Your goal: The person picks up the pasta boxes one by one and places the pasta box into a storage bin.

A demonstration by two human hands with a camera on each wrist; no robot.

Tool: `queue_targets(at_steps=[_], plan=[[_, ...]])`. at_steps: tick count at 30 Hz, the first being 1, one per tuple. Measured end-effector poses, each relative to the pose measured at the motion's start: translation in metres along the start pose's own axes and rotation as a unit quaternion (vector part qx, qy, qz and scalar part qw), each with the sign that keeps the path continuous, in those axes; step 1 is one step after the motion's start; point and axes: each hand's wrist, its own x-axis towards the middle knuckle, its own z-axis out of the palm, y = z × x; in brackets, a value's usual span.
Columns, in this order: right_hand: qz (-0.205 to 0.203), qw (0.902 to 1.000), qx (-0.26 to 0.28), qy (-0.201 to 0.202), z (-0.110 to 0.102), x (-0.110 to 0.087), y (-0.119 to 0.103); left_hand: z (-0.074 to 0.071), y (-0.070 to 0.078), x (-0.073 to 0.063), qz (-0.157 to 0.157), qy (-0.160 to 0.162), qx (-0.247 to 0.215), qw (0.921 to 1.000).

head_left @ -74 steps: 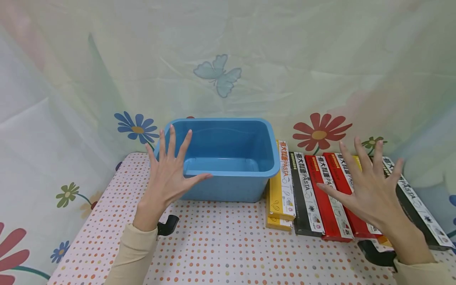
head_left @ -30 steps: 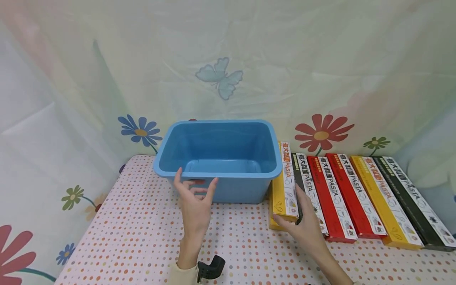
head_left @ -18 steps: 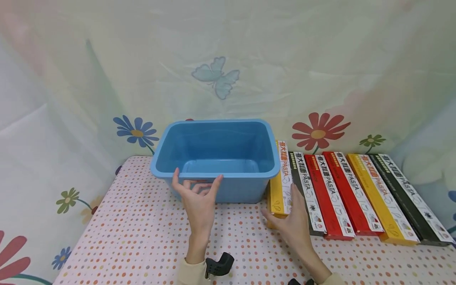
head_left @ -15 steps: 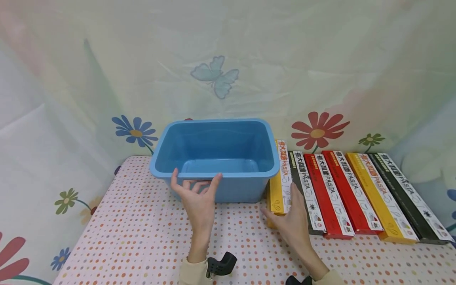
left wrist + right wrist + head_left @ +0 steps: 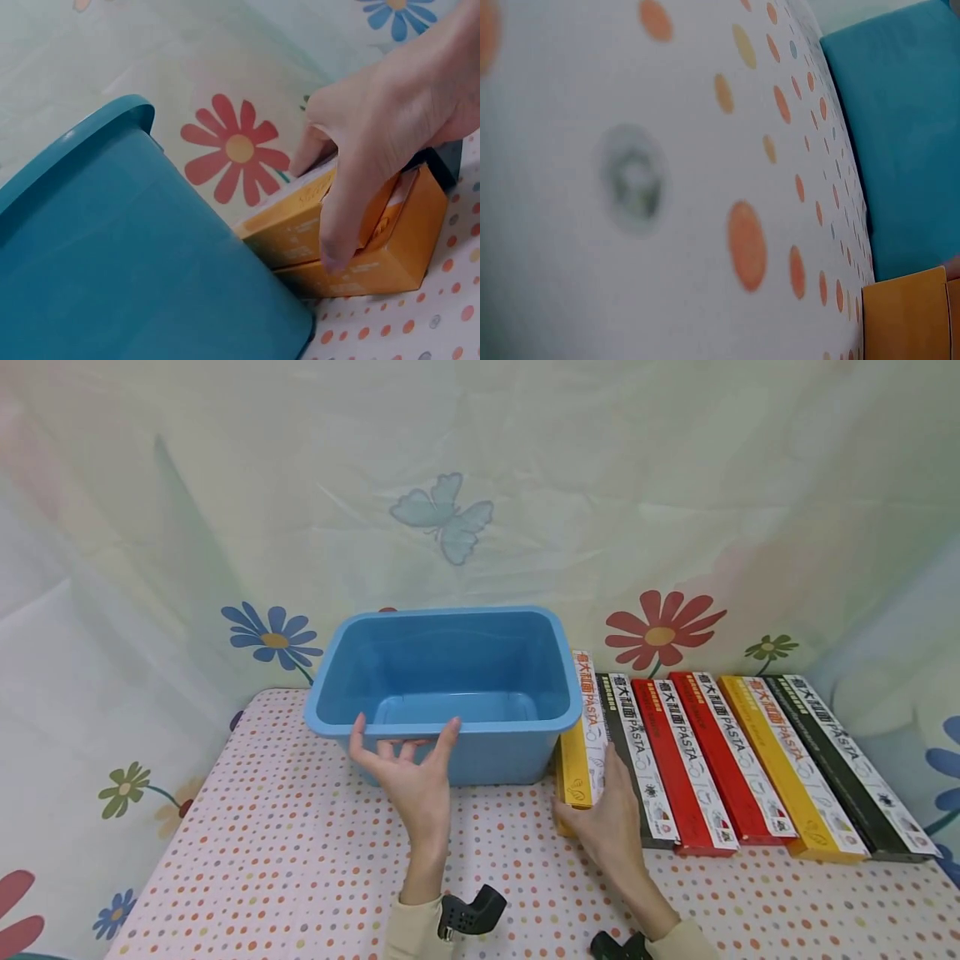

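Observation:
My right hand [image 5: 611,818] grips the near end of the upper of two stacked yellow pasta boxes [image 5: 576,768]. In the left wrist view, the thumb of that hand [image 5: 375,135] lies along the near side of the upper yellow box [image 5: 289,232], with a finger on the far side; the lower yellow box [image 5: 409,247] is under it. At the front rim of the blue plastic bin [image 5: 442,728] is my left hand [image 5: 412,785], fingers loosely bent, thumb and one fingertip right at the rim. The bin's inside shows bare.
To the right of the stack lie a black pasta box [image 5: 637,760], two red boxes [image 5: 678,768], another yellow box [image 5: 787,768] and another black box [image 5: 847,768], side by side. The dotted tablecloth [image 5: 270,860] spreads in front. A flowered curtain [image 5: 525,485] hangs behind.
Both hands, spread and raised at first, have come down and inward: the left to the bin's front rim, the right onto the stacked yellow pasta boxes. In the last half second they barely move.

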Motion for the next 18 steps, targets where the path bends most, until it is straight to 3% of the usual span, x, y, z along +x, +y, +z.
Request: queue_targets(at_steps=[10, 18], plan=[[0.000, 0.9993, 0.005, 0.037, -0.001, -0.004, 0.006, 0.000, -0.004, 0.000, -0.006, 0.010, -0.013, 0.9998], [0.017, 0.9992, 0.020, 0.031, -0.027, -0.009, 0.018, 0.001, -0.005, 0.001, 0.007, 0.010, -0.031, 0.9995]])
